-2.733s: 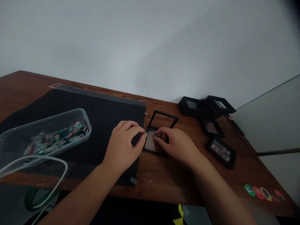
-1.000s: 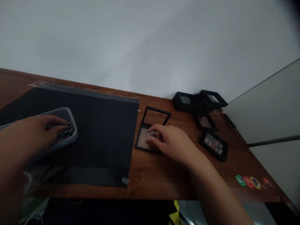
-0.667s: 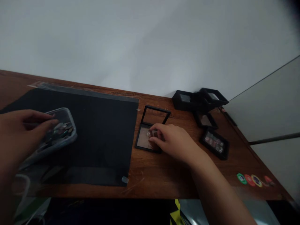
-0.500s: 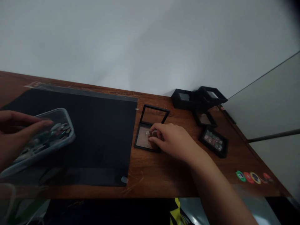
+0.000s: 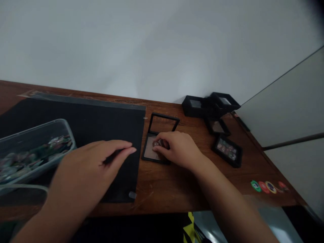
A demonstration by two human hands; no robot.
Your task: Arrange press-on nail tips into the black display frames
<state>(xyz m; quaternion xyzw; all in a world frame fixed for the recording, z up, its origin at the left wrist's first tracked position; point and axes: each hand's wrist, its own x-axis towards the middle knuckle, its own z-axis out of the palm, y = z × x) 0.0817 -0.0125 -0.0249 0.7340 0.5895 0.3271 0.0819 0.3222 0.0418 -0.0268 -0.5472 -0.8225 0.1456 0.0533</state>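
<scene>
A small black display case (image 5: 149, 154) lies open on the wooden table (image 5: 174, 189), its frame lid (image 5: 163, 117) tipped back. My right hand (image 5: 180, 150) rests on the case's pale pad, fingers curled over small round pieces (image 5: 157, 143). My left hand (image 5: 97, 165) hovers over the black mat (image 5: 106, 121) just left of the case. Its fingers are pressed against the thumb, and what they pinch is hidden. A clear plastic tub (image 5: 59, 123) of colourful small pieces sits at the far left.
A filled black case (image 5: 227, 150) and another flat case (image 5: 217, 127) lie to the right. Stacked black cases (image 5: 210, 102) stand at the back by the wall. Round coloured chips (image 5: 264, 186) line the table's right front edge. A grey panel rises at right.
My left hand left the tub and swept right across the mat towards the open case. My right hand stayed on the case. The view shifted slightly.
</scene>
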